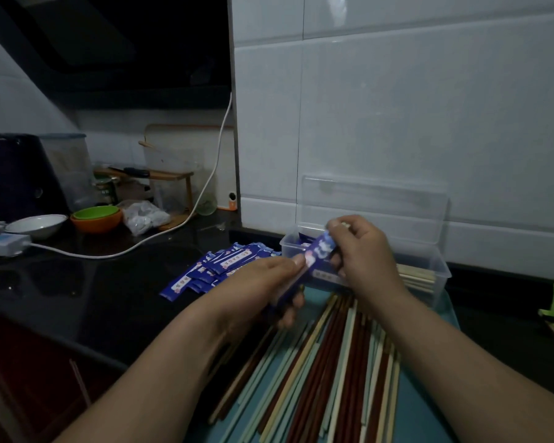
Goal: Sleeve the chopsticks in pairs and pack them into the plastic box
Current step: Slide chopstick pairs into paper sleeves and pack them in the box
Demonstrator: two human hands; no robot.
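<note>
We see a black countertop (77, 292) carrying a teal mat (416, 426), a pile of blue paper sleeves (211, 270), a clear plastic box (426, 263), a white bowl (37, 224), an orange bowl (96, 224) and a white power strip (4, 244).

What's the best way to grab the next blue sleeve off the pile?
Probably pinch the free near end of a sleeve jutting from the pile's front left, coming from the near left. They lie flat and overlapped on the counter, so only those ends are exposed.
</note>
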